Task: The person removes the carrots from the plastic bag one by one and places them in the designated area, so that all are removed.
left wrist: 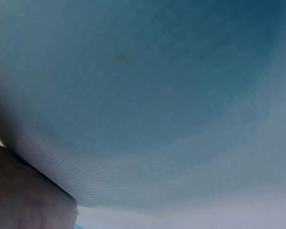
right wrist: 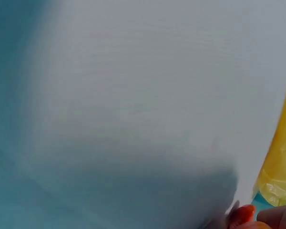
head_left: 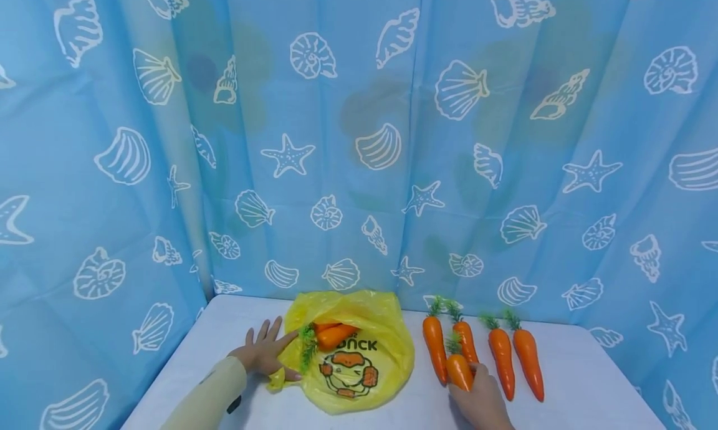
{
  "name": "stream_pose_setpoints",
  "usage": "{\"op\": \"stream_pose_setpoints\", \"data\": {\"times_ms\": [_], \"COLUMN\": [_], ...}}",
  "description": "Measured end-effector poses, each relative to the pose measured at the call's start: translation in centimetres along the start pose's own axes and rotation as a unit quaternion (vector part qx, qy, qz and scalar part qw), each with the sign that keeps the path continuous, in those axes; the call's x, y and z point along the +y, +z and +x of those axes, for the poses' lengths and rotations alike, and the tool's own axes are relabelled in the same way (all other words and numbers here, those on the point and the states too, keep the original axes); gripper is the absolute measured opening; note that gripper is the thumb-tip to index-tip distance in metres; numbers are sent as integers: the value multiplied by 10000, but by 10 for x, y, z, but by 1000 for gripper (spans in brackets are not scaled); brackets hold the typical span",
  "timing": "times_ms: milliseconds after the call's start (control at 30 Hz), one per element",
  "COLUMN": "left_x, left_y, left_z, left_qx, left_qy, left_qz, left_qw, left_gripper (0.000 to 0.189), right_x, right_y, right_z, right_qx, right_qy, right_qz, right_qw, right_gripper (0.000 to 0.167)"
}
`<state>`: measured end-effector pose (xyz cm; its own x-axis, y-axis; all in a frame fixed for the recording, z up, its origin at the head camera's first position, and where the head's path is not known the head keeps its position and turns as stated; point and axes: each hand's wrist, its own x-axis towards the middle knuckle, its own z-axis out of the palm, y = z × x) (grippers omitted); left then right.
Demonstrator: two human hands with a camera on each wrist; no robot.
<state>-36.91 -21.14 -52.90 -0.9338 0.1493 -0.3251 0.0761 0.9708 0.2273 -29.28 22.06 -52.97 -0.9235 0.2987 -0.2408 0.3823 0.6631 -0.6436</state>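
A yellow plastic bag (head_left: pixel 387 361) with a duck print lies flat on the table, its mouth toward the back. Orange toy carrots (head_left: pixel 335 336) with green tops show at its opening. My left hand (head_left: pixel 262 353) is at the bag's left edge, fingers spread, thumb by the knotted handle (head_left: pixel 276 380). To the bag's right, my right hand (head_left: pixel 481 400) grips a toy carrot (head_left: pixel 460 372), its leafy top pointing away from me. In the right wrist view, only fingertips (right wrist: pixel 281 217) and a bit of orange carrot (right wrist: pixel 243 214) appear at the lower edge.
Several more carrots lie side by side on the right, among them a left one (head_left: pixel 434 346) and a far-right one (head_left: pixel 528 363). The white table (head_left: pixel 247 308) backs onto a blue shell-print curtain (head_left: pixel 336 168). A small dark object (head_left: pixel 234 405) lies under the left forearm.
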Motion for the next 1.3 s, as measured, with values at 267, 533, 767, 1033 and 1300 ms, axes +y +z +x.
{"op": "stream_pose_setpoints", "data": {"times_ms": [267, 533, 767, 1033, 1300], "left_x": [-1, -3, -4, -5, -4], "left_y": [0, 6, 6, 11, 3], "left_z": [2, 6, 7, 5, 4], "left_qx": [-122, -20, 79, 6, -13], "left_qy": [-76, -110, -64, 12, -26], "left_qz": [-71, -109, -162, -60, -152], "left_qw": [9999, 9999, 9998, 10000, 9999], "left_gripper": [115, 116, 119, 114, 115], "right_x": [0, -1, -2, 7, -6], "right_y": [3, 5, 6, 6, -3], "right_z": [-4, -4, -4, -2, 2], "right_qx": [-25, -36, -35, 134, 357], "right_qy": [274, 293, 260, 15, -254], "right_qz": [-320, -429, -482, -601, -839], "right_qw": [9991, 9986, 9985, 9981, 9955], "right_gripper": [78, 77, 77, 86, 88]}}
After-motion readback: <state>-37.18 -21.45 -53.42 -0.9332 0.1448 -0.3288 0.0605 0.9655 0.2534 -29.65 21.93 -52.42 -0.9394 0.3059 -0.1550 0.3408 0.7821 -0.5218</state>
